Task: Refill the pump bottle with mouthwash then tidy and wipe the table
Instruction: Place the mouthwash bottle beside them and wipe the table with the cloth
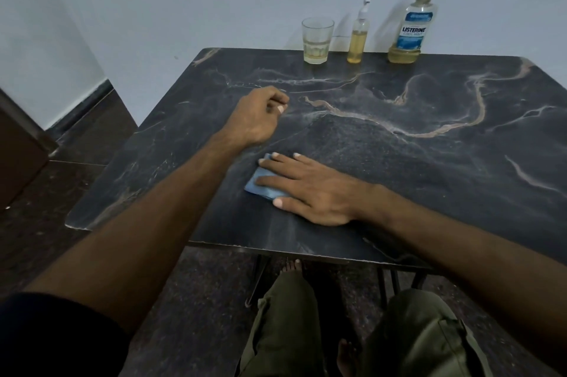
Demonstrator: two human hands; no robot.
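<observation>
While the scene is being viewed from the head camera, a dark marbled tabletop is being shown from above. A folded blue cloth is being pressed flat against its near-centre by the right hand, whose grip is spread, fingers extended over the cloth. The left hand is being held just beyond it, fingers curled loosely inward with nothing pinched. Along the far edge, three things are being kept upright in a row, apart from each other: a drinking glass, a pump bottle filled with yellowish liquid, and a capped mouthwash bottle, nearly empty.
</observation>
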